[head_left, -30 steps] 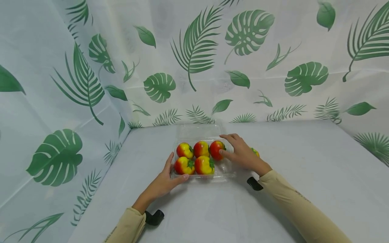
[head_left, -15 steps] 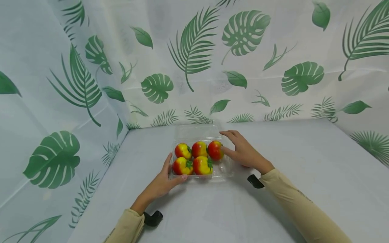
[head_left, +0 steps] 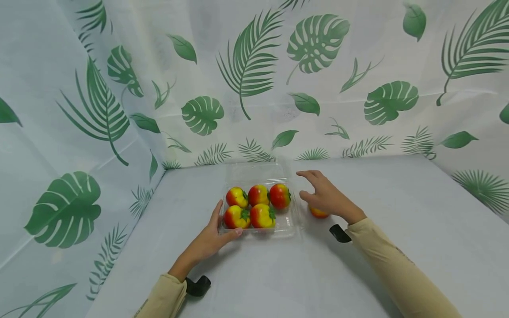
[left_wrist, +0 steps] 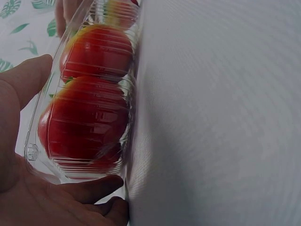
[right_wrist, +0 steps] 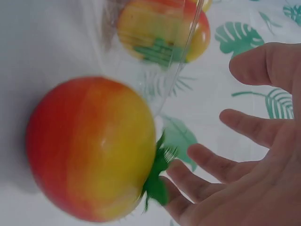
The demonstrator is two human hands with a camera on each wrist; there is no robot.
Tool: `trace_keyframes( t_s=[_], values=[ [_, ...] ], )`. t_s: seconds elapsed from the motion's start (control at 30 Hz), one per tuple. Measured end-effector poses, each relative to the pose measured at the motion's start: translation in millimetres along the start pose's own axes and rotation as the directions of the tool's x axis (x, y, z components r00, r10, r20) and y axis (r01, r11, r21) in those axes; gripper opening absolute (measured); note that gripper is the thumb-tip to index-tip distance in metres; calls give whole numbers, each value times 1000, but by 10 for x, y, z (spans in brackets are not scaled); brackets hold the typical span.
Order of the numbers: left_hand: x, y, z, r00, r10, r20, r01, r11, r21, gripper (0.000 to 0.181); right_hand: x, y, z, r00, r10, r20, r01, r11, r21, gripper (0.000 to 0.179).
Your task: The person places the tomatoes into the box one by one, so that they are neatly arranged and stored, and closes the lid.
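A clear plastic clamshell box point(head_left: 283, 224) lies on the table, several red-and-yellow tomatoes point(head_left: 262, 216) with green tops inside it. Its front right spot holds no tomato. My left hand point(head_left: 207, 242) rests at the box's front left corner, thumb along the front and fingers along the left side. In the left wrist view, the fingers point(left_wrist: 94, 188) lie against the ribbed end wall. My right hand point(head_left: 330, 194) hovers right of the box with fingers spread, holding nothing. Below it another tomato point(right_wrist: 91, 148) sits on the table, partly hidden by the hand in the head view.
The box's transparent lid point(head_left: 254, 171) is folded back toward the rear wall. White cloth point(head_left: 254, 274) covers the table. Leaf-printed curtains point(head_left: 246, 119) stand behind and at the sides.
My right hand has let go of the back right tomato in the box and moved right, over the loose tomato. The left hand has stayed at the corner, and the view has shifted slightly.
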State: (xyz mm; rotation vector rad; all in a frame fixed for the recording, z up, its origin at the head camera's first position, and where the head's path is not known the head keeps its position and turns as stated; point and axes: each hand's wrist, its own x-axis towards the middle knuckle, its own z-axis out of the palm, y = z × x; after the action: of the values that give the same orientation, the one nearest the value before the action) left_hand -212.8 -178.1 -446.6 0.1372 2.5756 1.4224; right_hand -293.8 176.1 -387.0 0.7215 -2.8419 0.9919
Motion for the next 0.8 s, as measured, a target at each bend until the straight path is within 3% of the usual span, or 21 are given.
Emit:
trace_keyframes(
  t_s=[0.23, 0.5, 0.8],
  values=[
    [-17, 8, -8, 1000, -2, -2, 2, 1000, 0, 116, -8, 145, -107, 994, 108, 31, -107, 993, -50, 58],
    [-29, 19, -14, 1000, 2, 2, -2, 1000, -1, 116, -23, 259, -247, 968, 230, 98, -223, 972, -73, 65],
    [-12, 12, -9, 1000, 14, 3, -14, 1000, -12, 116, -82, 296, -409, 963, 242, 121, -234, 969, -81, 60]
  ],
)
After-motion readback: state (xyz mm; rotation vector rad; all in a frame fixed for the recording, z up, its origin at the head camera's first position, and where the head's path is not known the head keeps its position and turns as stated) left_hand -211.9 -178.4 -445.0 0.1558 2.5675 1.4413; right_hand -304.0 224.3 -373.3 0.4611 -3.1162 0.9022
